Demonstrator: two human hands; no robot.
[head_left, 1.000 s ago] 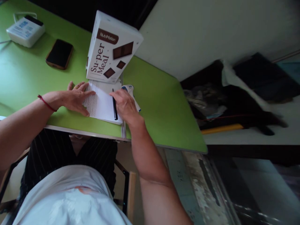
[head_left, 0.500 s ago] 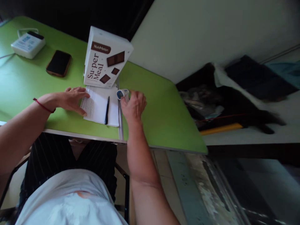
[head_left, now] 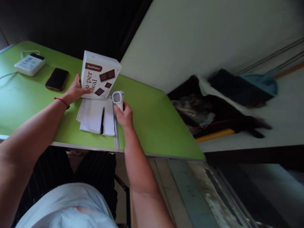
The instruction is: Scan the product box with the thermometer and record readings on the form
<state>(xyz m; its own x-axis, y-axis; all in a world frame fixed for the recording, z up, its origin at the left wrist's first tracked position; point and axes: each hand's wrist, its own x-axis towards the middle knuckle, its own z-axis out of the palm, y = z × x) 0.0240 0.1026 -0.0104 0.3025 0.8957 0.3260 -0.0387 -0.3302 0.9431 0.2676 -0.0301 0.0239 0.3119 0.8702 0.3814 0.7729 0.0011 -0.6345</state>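
My left hand [head_left: 78, 89] grips the lower left edge of a white NutriMotion "Su-per Meal" box [head_left: 109, 67], thumb across its front and fingers at its side. The box stands upright at the back end of the notebook [head_left: 91, 118]. In my right hand [head_left: 125, 116] is a white handheld infrared thermometer [head_left: 118, 97], held by its handle with its small screen facing up toward me. A black pen [head_left: 102, 121] lies on the notebook's blank page, just left of that hand.
On the green table [head_left: 152, 120], a dark phone [head_left: 57, 79] in a brown case lies left of the box. Farther left is a white device [head_left: 30, 64] with a cable. A pale wall rises behind, and dark cloth items [head_left: 228, 109] lie on a ledge at right.
My left hand has moved from the notebook's left edge up to the box and taken hold of it. My right hand has raised the thermometer, so its handle and screen show more.
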